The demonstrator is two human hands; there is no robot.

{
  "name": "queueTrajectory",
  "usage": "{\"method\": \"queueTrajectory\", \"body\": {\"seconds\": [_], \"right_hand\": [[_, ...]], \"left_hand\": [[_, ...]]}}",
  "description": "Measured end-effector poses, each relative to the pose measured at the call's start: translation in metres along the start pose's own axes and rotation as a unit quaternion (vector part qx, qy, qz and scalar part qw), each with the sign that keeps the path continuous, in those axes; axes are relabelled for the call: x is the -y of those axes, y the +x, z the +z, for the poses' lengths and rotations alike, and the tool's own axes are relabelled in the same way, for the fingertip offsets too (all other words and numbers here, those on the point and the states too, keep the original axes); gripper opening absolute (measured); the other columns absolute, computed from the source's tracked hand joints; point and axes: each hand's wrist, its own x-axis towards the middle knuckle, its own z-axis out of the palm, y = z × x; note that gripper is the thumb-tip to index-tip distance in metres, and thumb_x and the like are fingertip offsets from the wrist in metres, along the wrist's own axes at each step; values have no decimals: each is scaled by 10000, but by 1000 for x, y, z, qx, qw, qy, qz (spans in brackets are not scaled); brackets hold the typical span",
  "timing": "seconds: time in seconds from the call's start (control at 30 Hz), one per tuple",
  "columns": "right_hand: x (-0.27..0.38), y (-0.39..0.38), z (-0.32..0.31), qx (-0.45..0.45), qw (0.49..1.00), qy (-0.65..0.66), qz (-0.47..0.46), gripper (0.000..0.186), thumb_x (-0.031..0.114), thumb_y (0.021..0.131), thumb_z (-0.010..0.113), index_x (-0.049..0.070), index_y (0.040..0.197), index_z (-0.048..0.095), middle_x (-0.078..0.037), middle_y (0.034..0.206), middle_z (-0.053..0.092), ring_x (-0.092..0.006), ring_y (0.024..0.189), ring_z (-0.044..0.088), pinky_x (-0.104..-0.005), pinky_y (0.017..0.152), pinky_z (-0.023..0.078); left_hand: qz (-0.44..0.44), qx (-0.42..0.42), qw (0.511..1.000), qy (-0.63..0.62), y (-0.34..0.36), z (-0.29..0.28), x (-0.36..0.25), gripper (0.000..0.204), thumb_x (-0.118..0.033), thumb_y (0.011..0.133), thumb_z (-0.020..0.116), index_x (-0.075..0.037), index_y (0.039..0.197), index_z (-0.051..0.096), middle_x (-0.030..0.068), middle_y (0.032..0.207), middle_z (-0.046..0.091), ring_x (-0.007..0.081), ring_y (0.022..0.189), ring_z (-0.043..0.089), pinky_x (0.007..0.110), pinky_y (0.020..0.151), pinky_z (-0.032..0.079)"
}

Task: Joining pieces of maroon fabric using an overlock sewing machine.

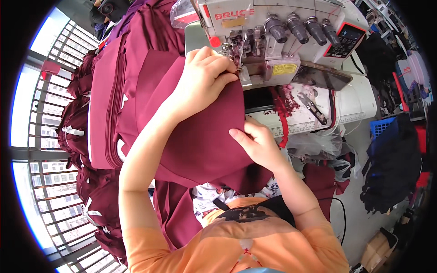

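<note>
A maroon fabric panel [200, 145] reaches up to the presser foot of a white overlock sewing machine [280, 63]. My left hand [203, 82] is at the needle area, fingers bent and pinching the fabric beside the foot. Lower right, my right hand [257, 141] holds the panel's edge, thumb on top and fingers partly hidden. A thick stack of maroon cut pieces [104, 113] lies along the left. Black thread snips [312, 108] and a red strip [282, 136] lie on the machine bed, with maroon lint around them.
Maroon bundles [73, 127] line the barred windows at left. A phone [321, 75] sits below the control panel. At right are a blue crate [380, 127], dark fabric [391, 168] and a cardboard box [378, 250]. Another person [98, 16] is partly visible at top left.
</note>
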Motion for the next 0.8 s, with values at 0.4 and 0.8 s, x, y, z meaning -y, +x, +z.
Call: {"method": "queueTrajectory", "body": {"seconds": [0.4,0.8], "right_hand": [[16,8,12,-35,997,25,-56,196,162,874,536,-18,952,540,-149,787,565,-280,743,550,-333,673,425],[9,11,34,-197,975,-80,-70,252,89,750,665,-34,605,498,-151,555,498,-262,463,464,-340,440,352]], "left_hand": [[-62,30,991,-115,-3,-2,5,141,-87,719,653,-91,807,543,13,805,541,203,852,477,332,846,315],[0,-4,989,151,-39,6,-36,365,-2,692,576,-27,1056,580,72,1073,570,236,979,542,328,802,423]]}}
